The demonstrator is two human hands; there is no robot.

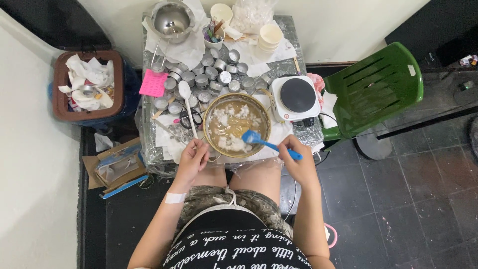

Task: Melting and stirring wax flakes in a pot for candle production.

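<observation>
The blue spatula (269, 143) is gripped at its handle end by the right hand (298, 162), fingers closed around it. Its long axis is laid on a slant — the handle low and to the right at the hand, the flat blade pointing up and to the left, over the rim and into the brass-coloured pot (237, 124). The blade is seen resting among white lumps in a cloudy, pale brown liquid, near the pot's right inner wall.

The left hand (191, 158) is curled closed at the pot's near-left rim; what it is pinching cannot be told, though the handle of a white spoon (186, 102) is seen running up and away from it.

The pot is set at the near edge of the foil-covered table (298, 132), just above the person's knees, so little room is left on that side. To its right, a white single hotplate (297, 97) is placed just beside it, nearly touching. Behind and to the left, the surface is crowded with small round tins (206, 77), a pink note pad (153, 83), paper cups (270, 37) and a steel melting jug (172, 21) — almost no bare tabletop is left.

Beyond the table edges, a full waste bin (87, 84) is stood to the left and a green plastic chair (376, 89) to the right, with open dark tiled floor past the chair.
</observation>
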